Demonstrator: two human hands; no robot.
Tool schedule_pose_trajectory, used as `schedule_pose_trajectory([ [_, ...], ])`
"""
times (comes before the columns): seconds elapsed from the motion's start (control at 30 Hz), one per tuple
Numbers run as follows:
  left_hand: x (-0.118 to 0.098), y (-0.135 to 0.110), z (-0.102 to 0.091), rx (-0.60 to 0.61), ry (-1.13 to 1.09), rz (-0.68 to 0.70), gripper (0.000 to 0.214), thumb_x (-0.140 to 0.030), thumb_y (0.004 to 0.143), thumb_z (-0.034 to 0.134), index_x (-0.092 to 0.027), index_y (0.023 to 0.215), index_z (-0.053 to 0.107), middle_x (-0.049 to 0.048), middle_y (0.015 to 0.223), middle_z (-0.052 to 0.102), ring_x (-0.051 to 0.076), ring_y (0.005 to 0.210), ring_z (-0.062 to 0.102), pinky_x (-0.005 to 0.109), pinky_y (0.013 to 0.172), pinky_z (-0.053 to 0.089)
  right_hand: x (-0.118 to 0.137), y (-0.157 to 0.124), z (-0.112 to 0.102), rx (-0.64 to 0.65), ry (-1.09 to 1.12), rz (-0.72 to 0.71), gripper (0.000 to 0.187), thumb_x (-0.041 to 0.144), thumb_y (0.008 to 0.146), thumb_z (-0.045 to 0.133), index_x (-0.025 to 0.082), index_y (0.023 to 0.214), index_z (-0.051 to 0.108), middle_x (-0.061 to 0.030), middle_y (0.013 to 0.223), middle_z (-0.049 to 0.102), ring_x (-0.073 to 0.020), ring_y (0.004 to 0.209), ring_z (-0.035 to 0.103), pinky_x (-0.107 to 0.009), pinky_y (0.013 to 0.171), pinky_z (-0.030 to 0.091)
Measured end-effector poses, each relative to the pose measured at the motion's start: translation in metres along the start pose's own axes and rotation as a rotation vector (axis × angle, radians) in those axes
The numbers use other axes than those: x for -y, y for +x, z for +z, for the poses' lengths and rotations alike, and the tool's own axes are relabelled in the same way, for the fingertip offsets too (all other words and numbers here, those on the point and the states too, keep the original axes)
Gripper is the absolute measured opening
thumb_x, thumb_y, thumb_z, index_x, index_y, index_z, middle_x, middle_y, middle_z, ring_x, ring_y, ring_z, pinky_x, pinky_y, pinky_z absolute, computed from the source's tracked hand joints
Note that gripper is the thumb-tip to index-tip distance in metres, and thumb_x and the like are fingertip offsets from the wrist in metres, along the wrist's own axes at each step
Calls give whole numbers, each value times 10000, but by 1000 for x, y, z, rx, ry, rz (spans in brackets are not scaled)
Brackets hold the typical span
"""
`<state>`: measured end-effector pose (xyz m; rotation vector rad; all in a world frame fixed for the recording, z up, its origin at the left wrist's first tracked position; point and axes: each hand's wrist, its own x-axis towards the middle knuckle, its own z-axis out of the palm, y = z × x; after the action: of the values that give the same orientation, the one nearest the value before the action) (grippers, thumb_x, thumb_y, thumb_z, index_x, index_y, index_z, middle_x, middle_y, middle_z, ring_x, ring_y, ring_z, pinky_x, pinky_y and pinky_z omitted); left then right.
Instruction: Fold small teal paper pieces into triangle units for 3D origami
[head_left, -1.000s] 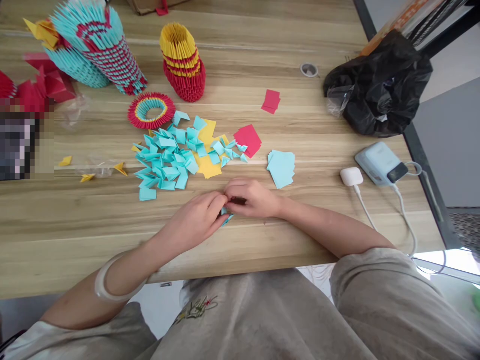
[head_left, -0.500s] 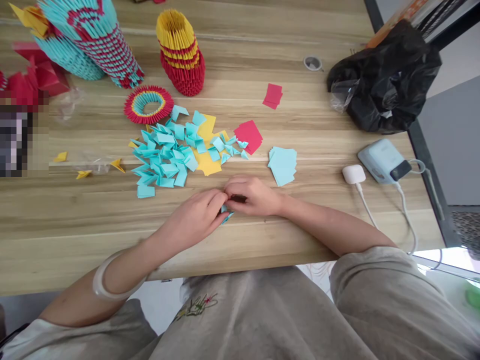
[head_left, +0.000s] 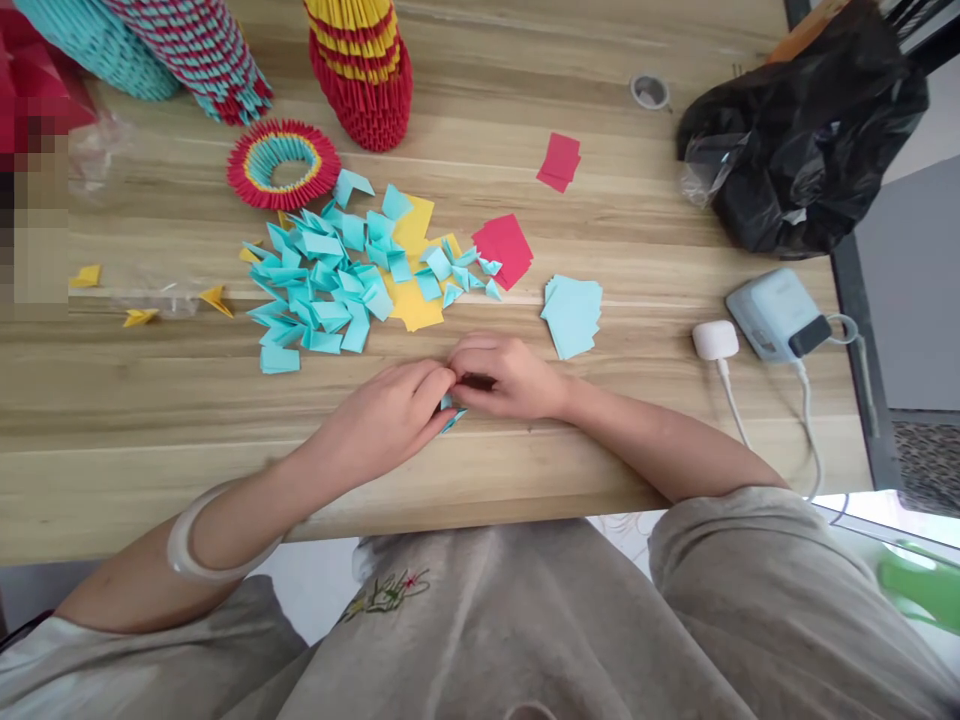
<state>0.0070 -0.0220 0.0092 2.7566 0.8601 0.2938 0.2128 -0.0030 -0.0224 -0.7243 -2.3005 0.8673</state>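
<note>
Low in the middle of the table, my left hand [head_left: 397, 410] and my right hand [head_left: 510, 378] meet, fingertips pinched together. Both are closed on a small piece of light-blue folded paper [head_left: 452, 415]; most of it is hidden under the fingers. Just beyond them lies a heap of light-blue folded paper pieces [head_left: 322, 275], several of them small pointed triangles at its right end. Yellow paper sheets [head_left: 416, 305] show under the heap. A stack of light-blue paper slips [head_left: 572, 317] lies right of my right hand, with red paper slips [head_left: 504, 250] farther back.
A red, yellow and blue paper ring [head_left: 322, 165] lies behind the heap, near a red-and-yellow paper vase [head_left: 367, 90] and a blue-and-red paper model [head_left: 202, 60]. On the right are a black plastic bag [head_left: 810, 140], a power bank [head_left: 776, 312] and a white charger [head_left: 715, 341] with cables.
The view has shifted, so the table's things sit higher in the picture. My hands keep the same pinch on the folded paper, with little visible movement.
</note>
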Motion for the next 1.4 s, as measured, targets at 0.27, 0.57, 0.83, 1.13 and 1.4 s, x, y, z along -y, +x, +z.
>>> schedule_pose_trajectory([
  [0.27,0,0,-1,16,14,-3,152,-267,961,466,-125,990,514,78,896,609,240,818,629,329,676,497,-1,-1,0,9,-5,11,163,203,902,495,128,768,548,-28,761,562,-89,732,500,-202,699,414],
  [0.57,-1,2,-3,8,7,6,146,-257,966,457,-123,963,516,80,887,610,236,819,626,324,685,487,-1,-2,1,5,13,29,148,192,891,501,127,768,553,-35,784,572,-93,748,513,-208,708,422],
  [0.83,-1,1,-3,7,11,4,167,-260,976,431,-121,974,523,84,891,613,232,824,623,322,696,482,-2,-2,0,24,5,29,167,216,913,477,131,782,537,-39,795,570,-95,755,504,-212,714,420],
  [1.13,-2,1,-3,44,-6,-18,175,-256,964,458,-109,1007,540,104,932,624,256,864,629,341,711,486,-1,-2,0,1,-9,9,157,192,903,485,136,762,524,-29,771,557,-89,734,489,-205,693,409],
  [1.4,-2,1,-4,59,-1,-29,183,-256,964,450,-109,1014,547,118,963,630,268,888,633,353,722,497,-2,-2,1,16,-14,9,158,199,915,483,133,780,534,-34,786,567,-92,752,503,-213,715,423],
])
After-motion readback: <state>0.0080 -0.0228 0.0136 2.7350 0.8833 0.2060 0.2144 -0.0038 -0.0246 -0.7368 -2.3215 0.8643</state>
